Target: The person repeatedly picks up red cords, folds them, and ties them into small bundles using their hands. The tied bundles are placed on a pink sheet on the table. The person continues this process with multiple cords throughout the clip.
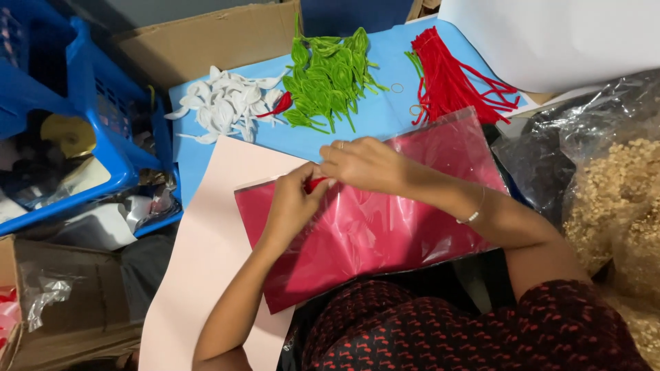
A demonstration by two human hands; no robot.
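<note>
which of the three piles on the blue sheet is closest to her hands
The white pile is closest: it lies at the sheet's left end, just above the left hand. The green pile sits mid-sheet, farther up; the red pile lies far right.

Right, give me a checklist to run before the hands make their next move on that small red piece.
1. Small red piece pinched between both hands: ok.
2. Left hand has hold of it: ok.
3. Right hand fingers meet the piece: ok, though the exact grip is hidden.
4. Red plastic bag lies flat under the hands: ok.
5. Green pieces, white pieces and red stems kept in separate piles: not ok, one red piece lies between white and green.
6. Shape of the held piece: cannot tell.
</note>
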